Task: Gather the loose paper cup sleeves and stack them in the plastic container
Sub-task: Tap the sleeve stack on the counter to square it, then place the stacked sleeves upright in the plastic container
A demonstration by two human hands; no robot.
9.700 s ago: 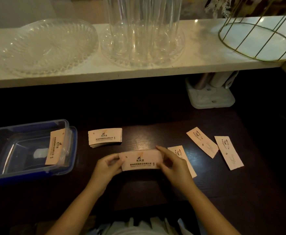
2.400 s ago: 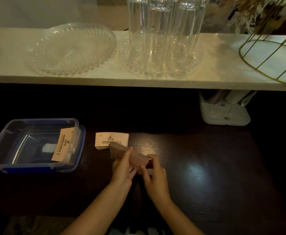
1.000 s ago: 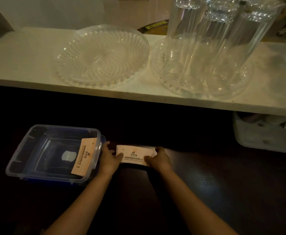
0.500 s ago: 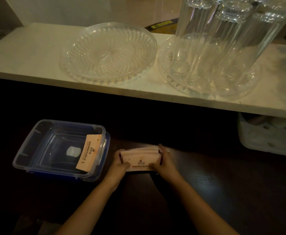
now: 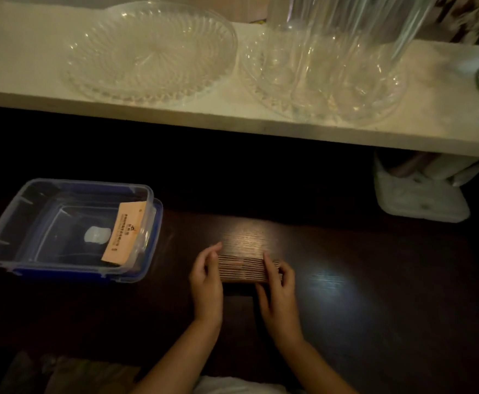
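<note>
With your left hand [image 5: 207, 280] and right hand [image 5: 278, 288] gripping the sleeve stack [image 5: 245, 268] edge-up on the worktop [image 5: 346, 280], square it before lifting into the plastic container [image 5: 33, 223].

Left hand [image 5: 206, 282] and right hand [image 5: 278, 291] cupped inward, facing each other.

Between the clear rectangular plastic container [image 5: 62, 226] on its blue lid and the block of brown paper cup sleeves [image 5: 247, 268] standing on edge, the dark wooden worktop [image 5: 360, 294] lies bare, giving an open path leftward. The container's mouth is open from above; one peach printed sleeve [image 5: 126, 233] leans against its right inner wall. Behind, a white stone shelf [image 5: 19, 66] overhangs, limiting headroom at the back. A white plastic base [image 5: 420, 197] occupies the far right corner under it.
</note>
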